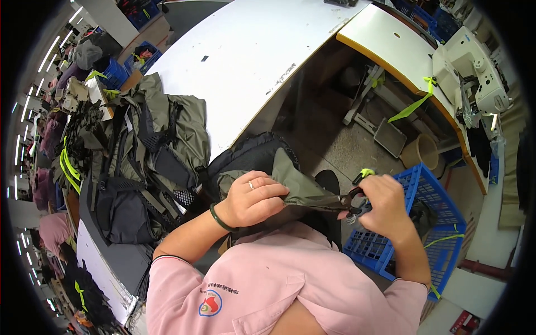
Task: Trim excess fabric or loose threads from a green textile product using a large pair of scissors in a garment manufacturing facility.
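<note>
My left hand (254, 196), with a ring on a finger and a dark bangle at the wrist, grips a piece of olive-green fabric (301, 187) in front of my chest. The cloth stretches to the right, toward my right hand (385, 204), which is closed on dark-handled scissors (355, 195). Their blades meet the fabric's right end; whether they are cutting cannot be made out. A bit of yellow-green tape (366, 172) shows by the scissors. Beyond the fabric lies a black padded piece (251, 149), apparently joined to it.
Olive and black backpacks (181, 128) are heaped at the left beside a white table (240, 50). A blue plastic crate (441, 206) stands to my right. Farther right are a sewing machine (472, 70) on its table, a pedal (389, 138) and a beige bucket (420, 152).
</note>
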Motion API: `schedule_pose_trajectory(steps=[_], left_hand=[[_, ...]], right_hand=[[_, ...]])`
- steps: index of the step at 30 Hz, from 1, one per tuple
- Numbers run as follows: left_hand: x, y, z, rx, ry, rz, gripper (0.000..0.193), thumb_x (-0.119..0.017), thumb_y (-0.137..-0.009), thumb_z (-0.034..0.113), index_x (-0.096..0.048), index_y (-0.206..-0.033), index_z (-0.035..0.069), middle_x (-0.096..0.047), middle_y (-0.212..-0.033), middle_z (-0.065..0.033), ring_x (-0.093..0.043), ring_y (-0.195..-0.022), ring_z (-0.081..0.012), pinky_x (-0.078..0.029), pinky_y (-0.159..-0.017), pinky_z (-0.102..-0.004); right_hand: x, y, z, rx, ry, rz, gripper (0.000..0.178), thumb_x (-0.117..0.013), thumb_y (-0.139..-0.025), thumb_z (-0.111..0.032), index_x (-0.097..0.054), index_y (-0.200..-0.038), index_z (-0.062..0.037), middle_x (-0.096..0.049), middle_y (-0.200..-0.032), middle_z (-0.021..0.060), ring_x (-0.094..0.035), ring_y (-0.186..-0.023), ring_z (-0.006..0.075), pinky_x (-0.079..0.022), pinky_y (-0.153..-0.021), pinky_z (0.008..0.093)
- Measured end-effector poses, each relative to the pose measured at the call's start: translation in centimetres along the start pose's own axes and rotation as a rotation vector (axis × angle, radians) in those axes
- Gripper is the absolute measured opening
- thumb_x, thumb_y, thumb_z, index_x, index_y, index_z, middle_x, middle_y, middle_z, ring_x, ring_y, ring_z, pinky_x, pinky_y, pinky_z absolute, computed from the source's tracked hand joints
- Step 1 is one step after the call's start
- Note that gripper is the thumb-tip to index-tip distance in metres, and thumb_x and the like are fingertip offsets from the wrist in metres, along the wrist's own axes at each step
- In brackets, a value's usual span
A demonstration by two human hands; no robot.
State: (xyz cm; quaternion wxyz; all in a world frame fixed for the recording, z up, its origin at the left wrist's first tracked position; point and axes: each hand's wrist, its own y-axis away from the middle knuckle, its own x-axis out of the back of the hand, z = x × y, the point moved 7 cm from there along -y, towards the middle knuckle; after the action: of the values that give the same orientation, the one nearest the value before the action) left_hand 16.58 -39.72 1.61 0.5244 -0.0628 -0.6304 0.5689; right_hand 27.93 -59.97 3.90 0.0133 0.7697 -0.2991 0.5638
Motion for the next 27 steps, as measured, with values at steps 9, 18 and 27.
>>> schedule_pose_trajectory(steps=[9, 18, 27], left_hand=[[-0.3, -0.3, 0.5, -0.023, 0.050, -0.016, 0.022, -0.076, -0.073, 0.003, -0.059, -0.087, 0.004, -0.068, -0.095, -0.0121, -0.054, -0.056, -0.0163, -0.047, -0.052, -0.0281], [-0.6, -0.7, 1.1, -0.026, 0.034, -0.093, 0.017, -0.064, -0.072, 0.011, -0.061, -0.086, 0.003, -0.066, -0.096, -0.0111, -0.057, -0.065, -0.0181, -0.049, -0.059, -0.0294], [-0.7, -0.7, 1.4, -0.028, 0.035, -0.082, 0.016, -0.064, -0.071, 0.011, -0.060, -0.085, 0.003, -0.066, -0.095, -0.0108, -0.058, -0.066, -0.0181, -0.049, -0.059, -0.0295]], right_hand=[[2.8, -1.3, -1.0, 0.097, 0.288, -0.153, 0.038, -0.081, -0.056, -0.024, -0.056, -0.079, -0.0079, -0.054, -0.073, 0.0066, -0.056, -0.071, 0.0263, -0.042, -0.061, 0.0375], [2.4, -1.2, -1.4, 0.084, 0.242, -0.240, 0.033, -0.078, -0.058, -0.018, -0.057, -0.081, -0.0069, -0.056, -0.074, 0.0071, -0.058, -0.073, 0.0274, -0.044, -0.063, 0.0382], [2.4, -0.8, -1.3, 0.054, 0.196, -0.280, 0.032, -0.078, -0.060, -0.018, -0.060, -0.082, -0.0057, -0.060, -0.075, 0.0087, -0.061, -0.074, 0.0287, -0.046, -0.064, 0.0391]])
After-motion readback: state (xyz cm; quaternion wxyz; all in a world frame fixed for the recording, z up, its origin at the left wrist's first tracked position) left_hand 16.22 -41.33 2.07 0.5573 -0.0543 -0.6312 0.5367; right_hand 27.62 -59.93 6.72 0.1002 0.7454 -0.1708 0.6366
